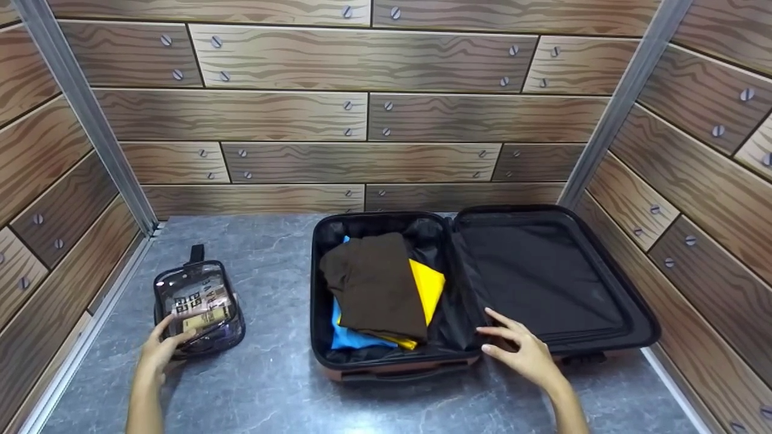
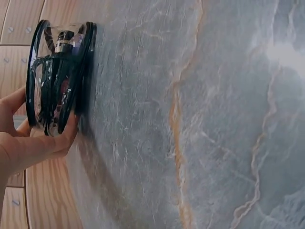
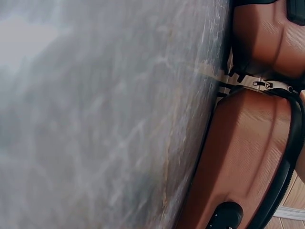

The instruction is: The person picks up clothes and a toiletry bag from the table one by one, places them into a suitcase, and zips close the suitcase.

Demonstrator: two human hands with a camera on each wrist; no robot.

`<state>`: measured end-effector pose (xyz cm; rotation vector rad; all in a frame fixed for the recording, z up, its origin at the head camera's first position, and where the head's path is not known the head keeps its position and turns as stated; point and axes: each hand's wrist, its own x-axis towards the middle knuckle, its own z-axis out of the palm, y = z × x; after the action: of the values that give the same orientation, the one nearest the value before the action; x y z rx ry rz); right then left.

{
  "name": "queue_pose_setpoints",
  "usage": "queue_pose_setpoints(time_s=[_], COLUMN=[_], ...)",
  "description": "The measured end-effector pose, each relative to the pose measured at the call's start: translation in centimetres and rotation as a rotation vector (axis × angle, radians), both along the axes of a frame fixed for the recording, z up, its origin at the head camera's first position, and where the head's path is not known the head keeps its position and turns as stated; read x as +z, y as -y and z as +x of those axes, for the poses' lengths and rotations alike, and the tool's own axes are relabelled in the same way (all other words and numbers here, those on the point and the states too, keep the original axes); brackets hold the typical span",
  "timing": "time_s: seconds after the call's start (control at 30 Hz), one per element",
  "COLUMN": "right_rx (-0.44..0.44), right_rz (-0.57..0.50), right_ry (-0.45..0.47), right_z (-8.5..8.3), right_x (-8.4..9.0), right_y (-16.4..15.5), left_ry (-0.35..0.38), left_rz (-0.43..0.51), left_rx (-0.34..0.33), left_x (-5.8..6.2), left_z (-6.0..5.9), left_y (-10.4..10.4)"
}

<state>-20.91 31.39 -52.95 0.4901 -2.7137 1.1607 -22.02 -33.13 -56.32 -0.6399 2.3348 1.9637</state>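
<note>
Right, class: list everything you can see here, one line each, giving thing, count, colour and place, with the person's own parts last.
Suitcase: one, brown shell, black lining, lying open on the table's right half.
Brown garment: one, dark brown, folded, on top in the suitcase's left half.
Yellow garment: one, yellow, under the brown one.
Blue garment: one, blue, at the bottom of the pile.
Clear pouch: one, see-through with black trim, on the table's left, small items inside.
Table: one, grey marbled.
Walls: wood-plank pattern, behind and at both sides.
Left hand: one, gripping the pouch's near end.
Right hand: one, fingers straight, resting on the suitcase's near edge.
</note>
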Motion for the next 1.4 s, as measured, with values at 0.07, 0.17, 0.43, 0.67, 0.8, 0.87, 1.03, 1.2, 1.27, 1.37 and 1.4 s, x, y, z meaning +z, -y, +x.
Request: queue_pose_setpoints(time_s=[0.07, 0.17, 0.43, 0.67, 0.8, 0.87, 1.03, 1.2, 1.27, 1.37, 1.4], right_rx=[-0.004, -0.013, -0.008, -0.012, -0.018, -0.019, -0.012, -0.01, -0.014, -0.015, -0.014], right_rz=[0.003, 0.011, 0.012, 0.01, 0.007, 0.007, 0.014, 0.014, 0.013, 0.016, 0.017], right_ry=[-0.004, -0.019, -0.011, 0.009, 0.003, 0.0, -0.005, -0.009, -0.007, 0.002, 0.004], right_z=[0.0, -0.1, 0.0, 0.1, 0.0, 0.0, -0.1, -0.2, -0.2, -0.1, -0.1], right_x=[0.0, 0.0, 0.0, -0.1, -0.1, -0.1, -0.1, -0.1, -0.1, -0.1, -0.2], right_y=[0.0, 0.0, 0.2, 0.2, 0.1, 0.1, 0.1, 0.0, 0.0, 0.0, 0.0], left_ry=[0.003, -0.013, -0.1, -0.161, -0.192, -0.197, -0.214, -0.23, -0.242, -0.253, -0.257], left_rz=[0.018, 0.043, 0.03, 0.232, 0.242, 0.253, 0.309, 0.353, 0.358, 0.336, 0.322], left_rx=[-0.025, -0.055, -0.007, 0.133, 0.165, 0.177, 0.231, 0.283, 0.291, 0.303, 0.306], left_x=[0.0, 0.0, 0.0, -1.1, -1.2, -1.3, -1.5, -1.2, -0.9, -0.3, -0.1], left_z=[-0.1, 0.0, 0.8, 0.9, 0.8, 0.7, 0.8, 0.9, 0.9, 0.9, 1.0], left_y=[-0.1, -0.3, -1.9, -3.0, -3.4, -3.5, -3.8, -4.4, -4.6, -4.9, -5.0])
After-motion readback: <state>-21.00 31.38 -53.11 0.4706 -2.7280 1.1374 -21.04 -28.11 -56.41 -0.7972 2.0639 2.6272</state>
